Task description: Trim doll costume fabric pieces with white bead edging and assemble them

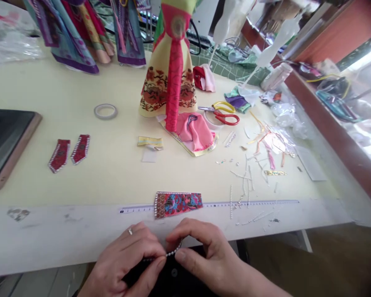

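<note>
My left hand [128,258] and my right hand [204,251] meet at the table's near edge, both pinching a short string of small white beads [173,251] over something dark in my lap. A ring shows on my left hand. Just beyond my fingers lies a red and blue embroidered fabric strip [177,203] edged with beads, resting on a clear ruler [256,203]. Further back stands a doll in a yellow dress [168,78] with a long red sash.
Red and yellow scissors [224,113], a tape roll [105,111], two small red beaded pieces [68,152], a pink garment [194,133] and loose bead strings [245,181] lie on the cream table [111,173]. A dark tablet [4,142] sits left. Dressed dolls [80,33] stand behind.
</note>
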Demonstrator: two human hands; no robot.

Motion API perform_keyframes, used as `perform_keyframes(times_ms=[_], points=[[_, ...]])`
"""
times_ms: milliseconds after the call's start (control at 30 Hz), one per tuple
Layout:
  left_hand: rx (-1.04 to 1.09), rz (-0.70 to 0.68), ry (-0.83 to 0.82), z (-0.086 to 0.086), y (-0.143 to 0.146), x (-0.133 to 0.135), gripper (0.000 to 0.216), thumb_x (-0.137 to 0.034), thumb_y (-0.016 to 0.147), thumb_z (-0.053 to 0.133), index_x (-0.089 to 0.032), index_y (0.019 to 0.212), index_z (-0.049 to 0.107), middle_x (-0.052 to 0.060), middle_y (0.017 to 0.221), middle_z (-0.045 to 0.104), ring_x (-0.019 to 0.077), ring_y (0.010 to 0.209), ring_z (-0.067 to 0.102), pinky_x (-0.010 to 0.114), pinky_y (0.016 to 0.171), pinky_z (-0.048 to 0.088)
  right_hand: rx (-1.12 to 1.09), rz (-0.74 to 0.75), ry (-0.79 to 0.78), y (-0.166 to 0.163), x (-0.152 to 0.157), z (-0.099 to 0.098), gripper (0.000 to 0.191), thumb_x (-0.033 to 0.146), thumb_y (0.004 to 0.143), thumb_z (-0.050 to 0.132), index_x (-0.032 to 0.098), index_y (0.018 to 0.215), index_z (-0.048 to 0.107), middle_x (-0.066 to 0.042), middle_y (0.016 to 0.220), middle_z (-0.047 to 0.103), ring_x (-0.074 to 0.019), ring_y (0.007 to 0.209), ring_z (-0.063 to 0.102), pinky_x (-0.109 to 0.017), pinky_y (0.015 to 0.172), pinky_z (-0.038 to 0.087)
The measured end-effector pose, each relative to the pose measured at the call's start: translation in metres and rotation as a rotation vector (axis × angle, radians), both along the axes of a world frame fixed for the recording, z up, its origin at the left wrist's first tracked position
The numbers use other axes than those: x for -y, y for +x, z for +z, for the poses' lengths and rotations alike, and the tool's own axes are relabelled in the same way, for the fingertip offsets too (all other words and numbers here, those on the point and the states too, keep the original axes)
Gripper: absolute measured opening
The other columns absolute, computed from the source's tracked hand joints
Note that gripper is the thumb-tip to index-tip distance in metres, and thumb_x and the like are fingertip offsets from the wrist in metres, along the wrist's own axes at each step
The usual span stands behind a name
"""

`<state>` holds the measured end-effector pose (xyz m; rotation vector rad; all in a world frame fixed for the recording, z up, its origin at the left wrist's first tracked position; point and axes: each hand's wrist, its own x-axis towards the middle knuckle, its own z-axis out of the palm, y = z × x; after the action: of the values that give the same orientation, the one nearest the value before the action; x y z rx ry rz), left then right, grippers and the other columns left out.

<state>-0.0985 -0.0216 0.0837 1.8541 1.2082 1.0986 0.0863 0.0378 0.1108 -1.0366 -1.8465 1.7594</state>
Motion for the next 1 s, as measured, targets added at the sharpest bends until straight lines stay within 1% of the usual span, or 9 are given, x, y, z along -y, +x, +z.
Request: perform_keyframes(times_ms=[67,167,367,467,567,733,800,867,1000], points=[[0.005,0.001,0.001,-0.006,0.0,0.002,0.013,-0.007,0.084,0.048,-0.019,0.081,0.053,-0.002,0.068,0.058,0.0102,0.061,0.058,0.02,0.056,0.047,0.002,-0.007,-0.037,0.001,-0.001,-0.002,0.011,0.021,0.08,0.059,0.017,0.086,0.067,-0.002,0.078,0.064,-0.0124,0.074,0.057,-0.025,0.071,0.046],[-0.007,0.021,0.005,-0.013,0.001,0.006,0.012,-0.008,0.084,0.05,-0.02,0.083,0.053,-0.001,0.069,0.059,0.0114,0.063,0.058,0.021,0.06,0.049,0.018,-0.034,0.014,0.002,-0.001,-0.006,0.006,0.021,0.08,0.062,0.018,0.08,0.067,0.0,0.074,0.062,-0.0115,0.071,0.056,-0.024,0.068,0.045],[-0.055,0.046,0.042,-0.011,0.001,0.001,0.008,-0.012,0.084,0.052,-0.019,0.081,0.054,-0.002,0.067,0.06,0.0102,0.06,0.058,0.018,0.057,0.049,0.042,-0.047,0.329,0.003,0.001,-0.006,0.008,0.013,0.08,0.059,0.016,0.081,0.066,-0.002,0.074,0.06,-0.0116,0.069,0.055,-0.024,0.065,0.047],[-0.051,0.06,-0.015,-0.006,0.002,-0.002,0.01,-0.014,0.086,0.05,-0.019,0.079,0.055,-0.002,0.066,0.059,0.0099,0.058,0.059,0.018,0.053,0.049,0.029,-0.026,0.477,0.005,0.003,-0.008,0.013,0.01,0.081,0.057,0.016,0.09,0.065,-0.005,0.078,0.06,-0.0131,0.072,0.055,-0.025,0.064,0.048],[-0.031,0.102,-0.102,-0.002,0.003,-0.001,0.013,-0.017,0.087,0.049,-0.019,0.076,0.056,-0.003,0.064,0.059,0.01,0.056,0.058,0.018,0.051,0.048,0.049,0.017,0.562,0.007,0.003,-0.011,0.022,0.009,0.082,0.054,0.017,0.101,0.062,-0.006,0.082,0.06,-0.0149,0.074,0.055,-0.027,0.064,0.048],[0.02,0.128,-0.266,0.002,0.005,0.003,0.016,-0.02,0.087,0.049,-0.021,0.074,0.059,-0.004,0.064,0.06,0.0092,0.056,0.056,0.018,0.051,0.045,0.068,0.074,0.668,0.007,0.003,-0.013,0.023,0.005,0.082,0.052,0.017,0.101,0.059,-0.005,0.079,0.058,-0.0159,0.072,0.052,-0.03,0.062,0.046],[0.038,0.131,-0.311,0.001,0.005,0.004,0.016,-0.021,0.087,0.05,-0.021,0.074,0.06,-0.005,0.063,0.06,0.0089,0.056,0.056,0.018,0.051,0.044,0.055,0.072,0.672,0.005,0.003,-0.012,0.02,0.004,0.082,0.053,0.017,0.096,0.06,-0.005,0.077,0.057,-0.0153,0.07,0.051,-0.029,0.061,0.045],[0.051,0.142,-0.328,0.001,0.006,0.005,0.016,-0.021,0.086,0.05,-0.021,0.075,0.061,-0.005,0.063,0.06,0.0088,0.056,0.055,0.018,0.051,0.043,0.05,0.057,0.625,0.004,0.003,-0.012,0.017,0.005,0.082,0.054,0.017,0.091,0.06,-0.004,0.076,0.057,-0.0144,0.069,0.052,-0.027,0.06,0.045],[0.054,0.175,-0.317,0.001,0.006,0.004,0.015,-0.019,0.085,0.052,-0.021,0.075,0.063,-0.004,0.063,0.06,0.0089,0.056,0.055,0.019,0.051,0.042,0.065,0.007,0.365,0.002,0.002,-0.01,0.011,0.008,0.082,0.056,0.018,0.08,0.061,-0.002,0.074,0.059,-0.0116,0.067,0.056,-0.023,0.059,0.046]])
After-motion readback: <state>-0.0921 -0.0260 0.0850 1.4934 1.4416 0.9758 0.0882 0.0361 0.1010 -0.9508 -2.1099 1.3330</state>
